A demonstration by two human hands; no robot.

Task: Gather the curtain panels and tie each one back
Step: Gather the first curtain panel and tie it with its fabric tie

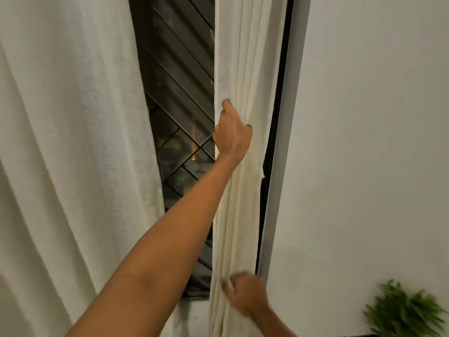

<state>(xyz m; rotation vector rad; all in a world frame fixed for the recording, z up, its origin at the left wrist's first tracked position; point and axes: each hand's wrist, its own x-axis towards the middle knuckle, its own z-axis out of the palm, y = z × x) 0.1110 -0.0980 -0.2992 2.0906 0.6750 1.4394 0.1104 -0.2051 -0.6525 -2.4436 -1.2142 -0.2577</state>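
While my left grip (pixel 232 132) reaches up from the lower left, its fingers are curled tightly round the inner edge of the right curtain panel (pixel 245 57). They bunch the cream cloth into narrow upright folds. That panel hangs as a slim gathered column. It lies between the exposed glass on its left and the black window frame (pixel 279 117) on its right.

My right grip (pixel 245 295) sits much lower on the same panel, touching the folds near the bottom of the view. It is smeared by blur, so I cannot tell whether its fingers have closed on the cloth or only rest against it.

My left forearm slants across the gap between the two panels, in front of the window grille (pixel 179 69), whose dark metal bars run diagonally. It is dark beyond the glass, with one small warm light low down.

A left curtain panel (pixel 73 142) hangs loose and wide over the left third of the view, apart from the gathered one and held by neither grip.

Right of the frame is a plain white wall (pixel 364 117). A blurred green plant (pixel 405 312) shows in the bottom right corner, well clear of both grips.
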